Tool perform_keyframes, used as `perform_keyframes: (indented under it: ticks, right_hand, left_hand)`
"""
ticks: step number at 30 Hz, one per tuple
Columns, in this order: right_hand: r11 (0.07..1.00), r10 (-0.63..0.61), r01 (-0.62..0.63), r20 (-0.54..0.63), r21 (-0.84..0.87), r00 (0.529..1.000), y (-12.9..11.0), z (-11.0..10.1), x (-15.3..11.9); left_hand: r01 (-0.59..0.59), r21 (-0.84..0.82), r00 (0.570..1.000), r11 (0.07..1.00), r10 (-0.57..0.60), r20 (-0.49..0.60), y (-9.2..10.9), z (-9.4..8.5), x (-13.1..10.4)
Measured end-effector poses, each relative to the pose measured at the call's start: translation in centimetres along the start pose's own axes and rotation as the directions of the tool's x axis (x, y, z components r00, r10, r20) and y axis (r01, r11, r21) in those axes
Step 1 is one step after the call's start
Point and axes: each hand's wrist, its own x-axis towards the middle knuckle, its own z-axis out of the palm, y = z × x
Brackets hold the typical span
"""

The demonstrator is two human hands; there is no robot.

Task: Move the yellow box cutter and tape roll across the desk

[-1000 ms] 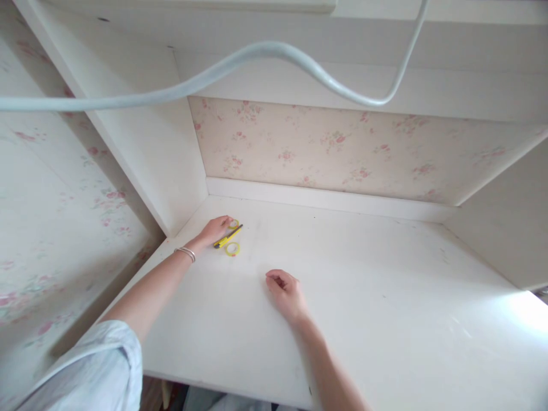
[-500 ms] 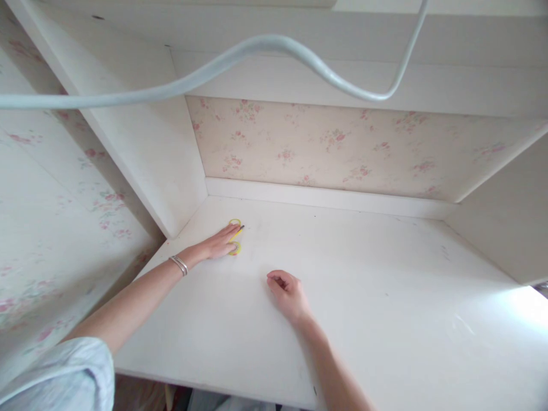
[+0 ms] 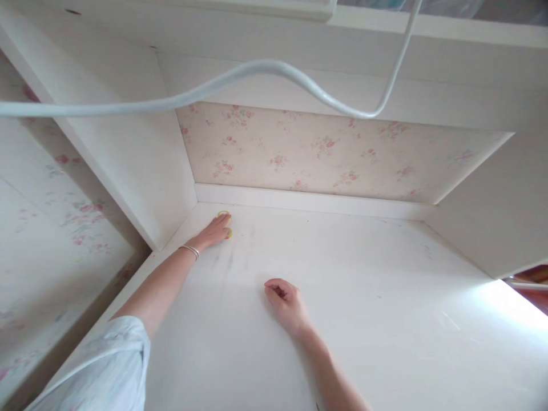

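Fingers of the left hand (image 3: 215, 231) lie flat and stretched over 2 small yellow tape rolls (image 3: 225, 224), near the back left corner of the white desk (image 3: 363, 297). The hand is spread open and presses down from above; it is not closed around anything. Only a yellow edge of each roll shows past the fingertips, 1 at the top of the hand and 1 at its right side, so the rest of them is hidden and it is not possible to see if something more lies under the palm. A thin silver bracelet (image 3: 189, 250) sits on the left wrist, and the left arm comes from a light blue sleeve (image 3: 103, 371) at the lower left. The right hand (image 3: 286, 302) rests on the desk nearer to the person, well apart from the rolls, with the fingers curled loosely inward into a soft fist; it holds nothing that can be seen. Some faint grey smudges (image 3: 233, 260) mark the desk surface between the 2 hands. Behind the desk stands a wall with floral wallpaper (image 3: 325, 151), and a white side panel (image 3: 128, 160) closes the corner on the left. A pale cable (image 3: 265, 67) hangs in a curve across the top of the view.
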Motion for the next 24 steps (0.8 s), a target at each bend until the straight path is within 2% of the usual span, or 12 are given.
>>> perform_keyframes:
  ticks: [2, 4, 6, 8, 10, 12, 14, 16, 19, 24]
  right_hand:
    - [1.000, 0.000, 0.000, -0.006, 0.001, 1.000, 0.1, 0.0, 0.0]
    - [1.000, 0.005, -0.005, -0.010, -0.001, 1.000, 0.1, 0.1, 0.0]
    - [1.000, 0.011, -0.011, -0.007, -0.010, 1.000, 0.1, 0.1, 0.0]
    - [1.000, 0.008, -0.008, 0.007, -0.024, 1.000, 0.0, 0.1, -0.1]
    - [0.999, -0.007, 0.008, 0.024, -0.037, 1.000, -0.2, 0.2, -0.1]
    - [0.998, -0.028, 0.029, 0.034, -0.047, 0.999, -0.4, 0.3, 0.0]
    - [0.997, -0.045, 0.047, 0.037, -0.058, 0.998, -0.5, 0.2, -0.1]
    - [0.996, -0.055, 0.057, 0.036, -0.071, 0.998, -0.4, 0.1, -0.2]
    - [0.993, -0.077, 0.080, 0.037, -0.091, 0.996, -0.1, 0.1, -0.5]
    - [0.981, -0.087, 0.103, 0.103, -0.162, 0.991, -0.1, 0.3, 0.1]
  left_hand:
    - [-0.002, 0.021, 0.999, 1.000, 0.003, -0.045, 0.5, -0.6, 0.1]
    - [0.006, 0.004, 0.989, 1.000, -0.006, -0.145, 1.8, -1.2, -0.3]
    - [0.005, -0.080, 0.963, 0.997, -0.026, -0.268, 4.0, -1.5, -1.3]
    - [-0.037, -0.209, 0.936, 0.977, -0.039, -0.350, 7.3, -1.5, -3.1]
    - [-0.122, -0.335, 0.940, 0.934, 0.000, -0.342, 11.3, -1.1, -5.5]
    - [-0.188, -0.458, 0.959, 0.869, 0.061, -0.276, 15.4, -0.3, -8.2]
    - [-0.197, -0.554, 0.976, 0.809, 0.107, -0.190, 19.0, 0.6, -10.7]
    - [-0.180, -0.615, 0.984, 0.768, 0.149, -0.102, 21.5, 1.6, -12.5]
    - [-0.163, -0.650, 0.985, 0.742, 0.163, -0.061, 22.9, 2.7, -13.5]
    - [-0.087, -0.694, 0.996, 0.715, 0.084, -0.039, 22.0, 3.2, -13.4]
